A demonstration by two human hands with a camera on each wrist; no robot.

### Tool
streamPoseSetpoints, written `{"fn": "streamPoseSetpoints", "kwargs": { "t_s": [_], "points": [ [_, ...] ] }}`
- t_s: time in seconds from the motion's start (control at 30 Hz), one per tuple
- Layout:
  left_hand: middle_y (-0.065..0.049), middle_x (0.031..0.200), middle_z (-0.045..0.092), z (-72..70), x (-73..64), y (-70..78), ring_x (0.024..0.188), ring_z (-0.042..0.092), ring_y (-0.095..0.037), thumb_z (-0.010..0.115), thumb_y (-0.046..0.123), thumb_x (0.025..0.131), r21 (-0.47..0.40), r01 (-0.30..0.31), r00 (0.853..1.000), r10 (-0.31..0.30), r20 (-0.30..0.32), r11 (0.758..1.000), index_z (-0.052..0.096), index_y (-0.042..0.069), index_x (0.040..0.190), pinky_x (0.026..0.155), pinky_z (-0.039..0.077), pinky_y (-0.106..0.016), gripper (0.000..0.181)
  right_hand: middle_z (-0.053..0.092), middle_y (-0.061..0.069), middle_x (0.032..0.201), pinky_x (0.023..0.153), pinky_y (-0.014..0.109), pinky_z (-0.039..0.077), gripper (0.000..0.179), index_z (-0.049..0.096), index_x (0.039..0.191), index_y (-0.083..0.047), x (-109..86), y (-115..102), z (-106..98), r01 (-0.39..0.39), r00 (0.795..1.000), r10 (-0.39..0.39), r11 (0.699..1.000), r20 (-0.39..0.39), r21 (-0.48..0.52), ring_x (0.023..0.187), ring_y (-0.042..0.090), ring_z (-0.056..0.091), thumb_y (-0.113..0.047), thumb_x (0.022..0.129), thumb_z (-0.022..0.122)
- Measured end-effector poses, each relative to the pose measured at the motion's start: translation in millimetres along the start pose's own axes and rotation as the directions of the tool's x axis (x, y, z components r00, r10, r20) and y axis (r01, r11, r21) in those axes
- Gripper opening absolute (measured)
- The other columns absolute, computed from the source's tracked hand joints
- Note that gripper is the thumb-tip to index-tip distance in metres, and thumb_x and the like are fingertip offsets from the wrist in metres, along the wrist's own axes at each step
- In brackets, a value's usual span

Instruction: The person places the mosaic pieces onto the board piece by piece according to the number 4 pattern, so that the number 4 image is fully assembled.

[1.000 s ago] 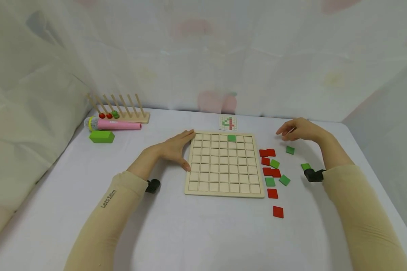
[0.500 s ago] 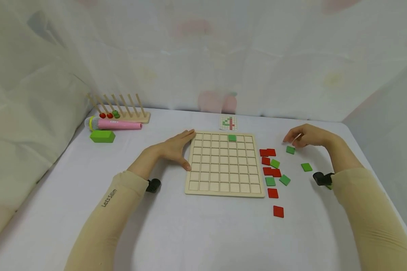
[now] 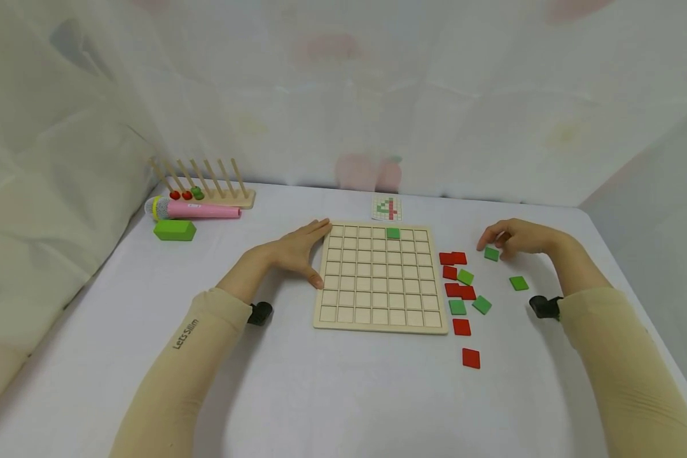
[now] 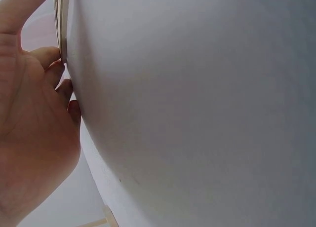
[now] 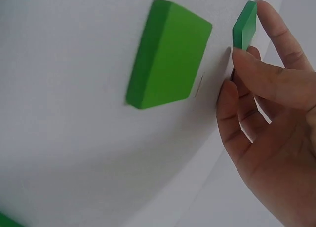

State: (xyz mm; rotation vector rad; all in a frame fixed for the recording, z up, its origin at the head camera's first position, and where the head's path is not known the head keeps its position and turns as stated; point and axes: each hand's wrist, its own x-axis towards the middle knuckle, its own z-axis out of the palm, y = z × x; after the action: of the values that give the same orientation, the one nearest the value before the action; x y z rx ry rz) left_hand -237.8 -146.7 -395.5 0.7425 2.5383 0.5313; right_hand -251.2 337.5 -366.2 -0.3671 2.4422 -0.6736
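Note:
A pale square wooden grid board lies mid-table, with a single green tile in its far row. My left hand is spread at the board's left side, its thumb and fingertips touching the edge. My right hand is low on the table at the right, thumb and index finger at opposite sides of a loose green tile. In the right wrist view the thumb and index tips appear against that tile, while the head view shows a slight gap by the index. Nearer the wrist camera lies another green tile.
Several red tiles and green tiles are scattered right of the board. Behind it lies a small pattern card. At the far left are a pegged wooden rack, a pink microphone and a green block.
My right hand has moved right and down toward the table, and its thumb and index finger now straddle the loose green tile. The left hand keeps its place at the board.

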Motion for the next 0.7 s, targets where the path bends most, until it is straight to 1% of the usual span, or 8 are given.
{"fn": "streamPoseSetpoints", "kwargs": {
  "t_s": [0.07,0.23,0.43,0.53,0.7],
  "points": [
    [-0.007,0.170,0.000,-0.3,-0.5,0.6,0.158,0.000,-0.033,0.090,0.050,0.062,0.001,0.000,1.000,0.000,0.000,1.000,0.008,0.009,0.160,0.128,0.010,-0.055,0.134,0.056,0.017,0.133,0.096,0.046,0.050,0.034,0.070,0.112,-0.010,0.1,0.3,0.9,0.002,1.000,-0.002,1.000,-0.009,0.000,0.117,0.036,0.050,0.004,0.083,0.063],
    [-0.007,0.170,-0.001,-1.3,-1.7,2.1,0.158,-0.001,-0.033,0.090,0.052,0.061,0.000,-0.001,1.000,0.001,0.004,1.000,0.008,0.010,0.160,0.128,0.010,-0.055,0.135,0.058,0.016,0.127,0.094,0.041,0.050,0.031,0.071,0.109,-0.009,0.7,1.0,1.8,0.008,1.000,-0.008,1.000,-0.023,-0.008,0.115,0.034,0.050,0.004,0.081,0.066],
    [-0.004,0.170,-0.002,-1.3,-2.1,2.3,0.158,-0.002,-0.030,0.090,0.052,0.061,-0.008,0.010,1.000,-0.010,0.012,1.000,0.007,0.012,0.160,0.127,0.009,-0.058,0.136,0.059,0.016,0.125,0.096,0.045,0.050,0.029,0.071,0.107,-0.009,0.5,3.1,2.3,0.016,0.999,-0.017,1.000,-0.036,-0.026,0.114,0.034,0.052,0.003,0.081,0.068],
    [-0.005,0.170,-0.002,-1.5,-2.1,2.5,0.158,-0.002,-0.032,0.090,0.052,0.061,-0.006,0.010,1.000,-0.010,0.011,1.000,0.007,0.011,0.160,0.127,0.010,-0.058,0.136,0.058,0.016,0.124,0.095,0.044,0.051,0.027,0.072,0.105,-0.009,0.4,2.7,2.2,0.016,0.999,-0.018,0.999,-0.041,-0.035,0.113,0.033,0.053,0.003,0.081,0.069],
    [-0.005,0.170,-0.001,-0.6,-0.2,0.6,0.158,-0.001,-0.032,0.090,0.053,0.060,0.005,0.010,1.000,-0.010,0.007,1.000,0.007,0.011,0.160,0.128,0.010,-0.055,0.137,0.061,0.014,0.120,0.091,0.040,0.052,0.025,0.071,0.105,-0.009,0.2,0.8,1.1,0.011,0.999,-0.013,0.999,-0.045,-0.043,0.110,0.031,0.054,0.000,0.081,0.069]
  ]
}}
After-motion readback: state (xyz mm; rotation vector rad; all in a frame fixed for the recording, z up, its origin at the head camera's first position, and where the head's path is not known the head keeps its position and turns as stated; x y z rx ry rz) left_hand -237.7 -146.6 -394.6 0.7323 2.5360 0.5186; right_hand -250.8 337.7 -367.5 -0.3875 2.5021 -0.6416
